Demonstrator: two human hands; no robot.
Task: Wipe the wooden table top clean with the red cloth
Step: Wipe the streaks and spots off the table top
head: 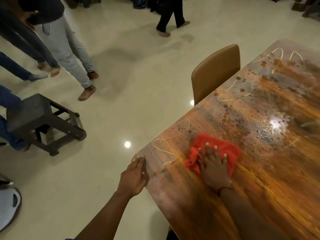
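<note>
The glossy wooden table top (pixel 259 170) fills the right side of the head view, with dark speckles, pale curved lines and a wet shiny patch further back. A crumpled red cloth (pixel 223 147) lies on it near the front left corner. My right hand (pixel 213 166) presses flat on the cloth, fingers spread. My left hand (pixel 134 177) rests on the table's left edge at the corner, fingers together and holding nothing.
A tan chair (pixel 214 73) stands tucked against the table's left side. A dark plastic stool (pixel 43 122) sits on the pale tiled floor at left. Several people's legs stand at the upper left, and one person walks at the top centre.
</note>
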